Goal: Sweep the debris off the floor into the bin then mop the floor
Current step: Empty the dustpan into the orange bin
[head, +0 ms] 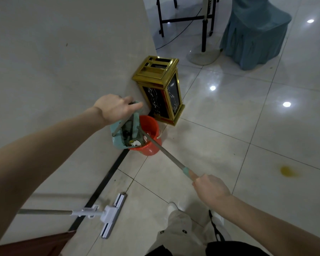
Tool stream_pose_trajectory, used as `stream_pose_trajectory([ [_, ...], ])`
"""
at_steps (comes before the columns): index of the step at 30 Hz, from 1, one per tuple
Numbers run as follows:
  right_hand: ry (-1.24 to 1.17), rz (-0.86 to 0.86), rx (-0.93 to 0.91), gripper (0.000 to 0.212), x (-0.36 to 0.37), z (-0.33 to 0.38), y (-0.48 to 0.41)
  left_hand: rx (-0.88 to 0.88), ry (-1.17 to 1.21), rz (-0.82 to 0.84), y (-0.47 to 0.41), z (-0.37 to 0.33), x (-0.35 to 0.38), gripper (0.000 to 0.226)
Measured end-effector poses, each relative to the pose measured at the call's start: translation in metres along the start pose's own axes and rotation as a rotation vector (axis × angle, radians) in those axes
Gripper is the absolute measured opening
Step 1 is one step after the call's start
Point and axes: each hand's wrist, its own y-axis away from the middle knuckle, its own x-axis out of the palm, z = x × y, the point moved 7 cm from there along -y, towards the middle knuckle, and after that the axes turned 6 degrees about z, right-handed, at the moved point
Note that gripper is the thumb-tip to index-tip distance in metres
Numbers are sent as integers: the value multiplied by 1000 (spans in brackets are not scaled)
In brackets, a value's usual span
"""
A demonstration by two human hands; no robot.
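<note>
My left hand (115, 107) grips the top of a teal dustpan (118, 139), which hangs tilted over a red bucket (150, 145) by the wall. Debris and a scrap of white paper (136, 143) lie at the dustpan's lower edge, above the bucket. My right hand (210, 187) holds the end of a broom handle (164, 151); the broom's head reaches into the dustpan. A white flat mop (111, 216) lies on the floor near the wall at the lower left.
A gold and black bin (160, 85) stands against the wall's corner behind the bucket. A yellow stain (287, 171) marks the tile floor at the right. A covered chair (255, 32), a stand base (202, 56) and table legs are farther back. My legs and shoes (175, 207) are at the bottom.
</note>
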Motion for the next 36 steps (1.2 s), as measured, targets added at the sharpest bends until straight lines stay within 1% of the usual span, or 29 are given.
stream_pose_trajectory([
  [3, -5, -19, 35, 62, -2, -24, 0, 84, 28, -77, 5, -8, -10, 33],
  [6, -123, -30, 73, 49, -10, -46, -2, 87, -81, -33, 8, -9, -4, 48],
  [8, -184, -45, 71, 45, -12, -55, 1, 97, -100, -34, 10, -11, -6, 49],
  [11, -265, -81, 64, 45, -12, -61, 8, 158, -71, -86, 7, -18, -14, 50],
  [13, -326, -100, 58, 45, -13, -59, 11, 173, -69, -54, 5, -22, -12, 54],
  [15, -382, -119, 48, 42, -15, -51, 10, 143, -66, 19, 1, -23, -9, 60],
  [17, -436, -137, 20, 41, -20, -38, 7, 112, -69, 30, -2, -22, -13, 65],
  [20, -536, -146, -28, 39, -26, -14, 1, 48, -118, 96, -10, -20, -14, 57],
  [22, -517, -126, -39, 40, -23, 0, -2, 23, -117, 117, -16, -21, -18, 54],
  [24, -406, -99, -34, 42, -16, 6, -5, 19, -101, 151, -20, -23, -17, 55],
  [27, -217, -80, -23, 43, -9, -3, -5, 2, -91, 194, -18, -24, -10, 56],
  [30, -114, -50, -18, 45, -4, -20, -4, -2, -66, 173, -10, -23, -6, 47],
  [32, -76, -54, -14, 46, -4, -29, -4, 25, -98, 151, -6, -24, -3, 50],
  [34, -71, -63, -14, 47, -9, -38, -3, 37, -129, 164, -3, -27, 1, 55],
  [36, -151, -72, -16, 47, -14, -45, -1, 28, -123, 176, -2, -28, 1, 60],
])
